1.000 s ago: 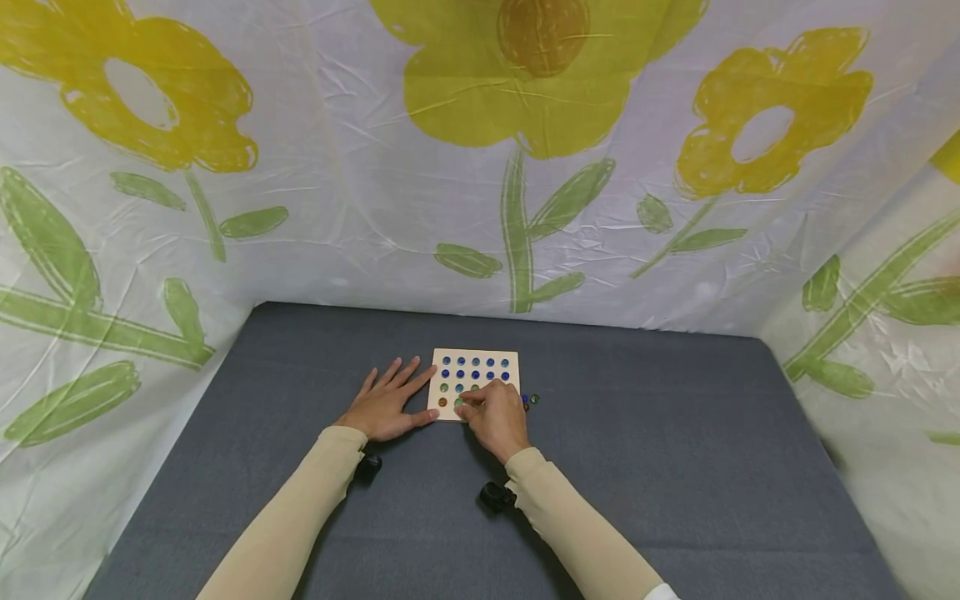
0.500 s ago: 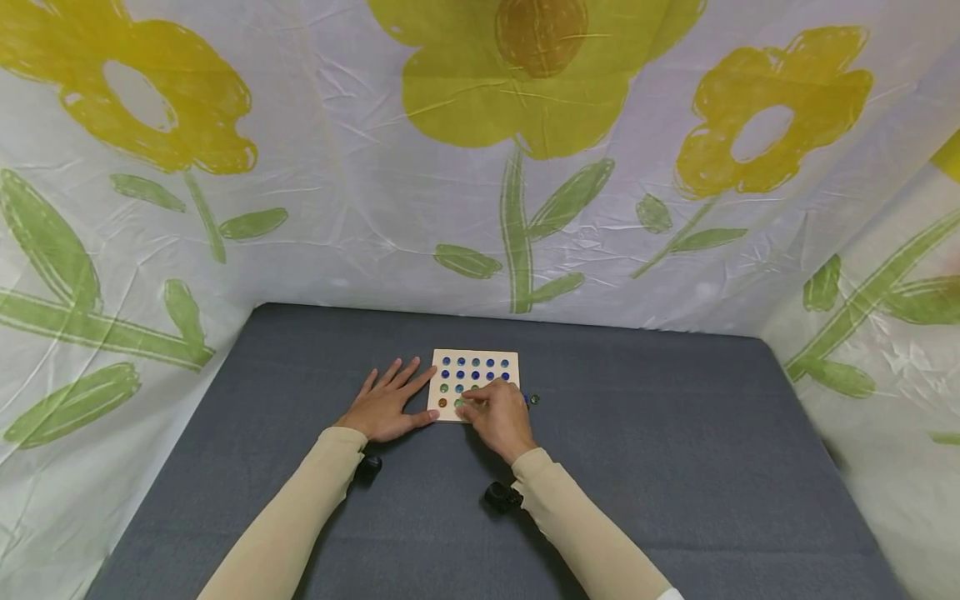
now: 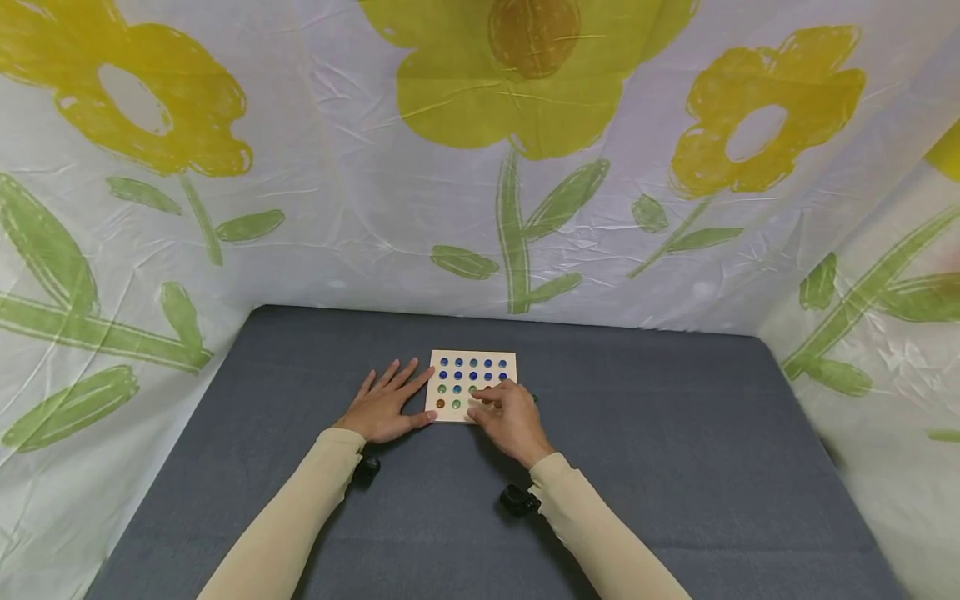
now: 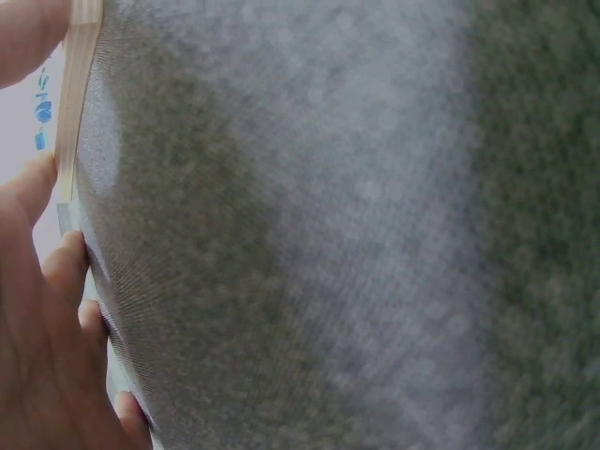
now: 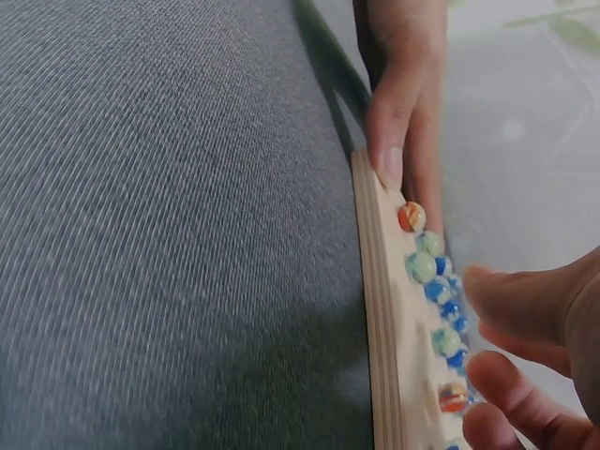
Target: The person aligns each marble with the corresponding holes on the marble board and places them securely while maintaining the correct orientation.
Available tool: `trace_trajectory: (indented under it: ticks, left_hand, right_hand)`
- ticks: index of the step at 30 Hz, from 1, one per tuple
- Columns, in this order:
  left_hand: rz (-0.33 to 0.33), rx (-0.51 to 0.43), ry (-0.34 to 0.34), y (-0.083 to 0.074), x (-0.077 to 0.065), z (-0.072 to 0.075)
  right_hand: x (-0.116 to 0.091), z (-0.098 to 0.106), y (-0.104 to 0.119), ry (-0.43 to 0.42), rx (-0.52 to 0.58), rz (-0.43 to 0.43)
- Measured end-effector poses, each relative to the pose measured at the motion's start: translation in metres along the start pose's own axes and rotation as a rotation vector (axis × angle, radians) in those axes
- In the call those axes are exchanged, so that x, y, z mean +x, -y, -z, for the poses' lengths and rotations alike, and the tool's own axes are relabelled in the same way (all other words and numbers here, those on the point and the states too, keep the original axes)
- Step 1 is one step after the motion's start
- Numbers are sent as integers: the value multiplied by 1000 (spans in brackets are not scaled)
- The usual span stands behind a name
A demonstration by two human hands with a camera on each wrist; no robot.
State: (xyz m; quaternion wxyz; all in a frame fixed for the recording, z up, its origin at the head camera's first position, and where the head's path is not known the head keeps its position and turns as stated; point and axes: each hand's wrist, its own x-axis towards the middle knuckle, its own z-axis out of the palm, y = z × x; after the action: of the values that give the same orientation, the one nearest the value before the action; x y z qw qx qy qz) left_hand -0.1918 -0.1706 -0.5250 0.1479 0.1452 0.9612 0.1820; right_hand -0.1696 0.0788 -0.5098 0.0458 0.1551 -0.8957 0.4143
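Note:
A pale wooden board (image 3: 449, 396) lies on the table, with rows of blue, green and orange glass marbles seated in it. My left hand (image 3: 382, 410) is spread flat at its left side, index fingertip and thumb touching the board's edge. Over the lower right part of the board hovers my right hand (image 3: 510, 421), thumb and fingers apart with no marble visible between them. It hides several places on the board. In the right wrist view an orange marble (image 5: 455, 397) shows near those fingers, and another orange marble (image 5: 412, 217) sits by the left thumb.
Just right of the board a loose green marble (image 3: 535, 398) peeks out behind the right hand. Dark grey cloth covers the table (image 3: 660, 450). A white curtain with yellow flowers (image 3: 337, 208) hangs behind and at the sides.
My right hand has let go of a green marble in the front row and shifted right, its thumb and fingers parting. That marble now shows uncovered. The left hand has stayed put.

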Motion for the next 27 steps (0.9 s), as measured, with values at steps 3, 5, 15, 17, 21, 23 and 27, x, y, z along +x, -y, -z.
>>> trace_trajectory:
  ticks: [3, 5, 15, 17, 21, 23, 27]
  left_hand:
    - [-3, -3, -4, 1, 0, 0]
    - [-6, -5, -4, 0, -1, 0]
    - [-12, -9, 6, -2, -1, 3]
    - [-9, -7, 10, -2, -1, 3]
    - [-8, -6, 11, -1, -1, 3]
    - [-10, -5, 9, -1, -2, 3]
    - [-14, -11, 3, 0, -2, 2]
  right_hand:
    - [-2, 4, -3, 1, 10, 4]
    - [-3, 7, -6, -4, 5, 8]
    - [-5, 26, -18, -13, 6, -21]
    - [-5, 30, -20, -23, -5, -28]
    - [-5, 36, -26, -31, -33, -31]
    - [-5, 38, -28, -32, -41, -34]
    - [-6, 43, -34, -47, -62, -48]
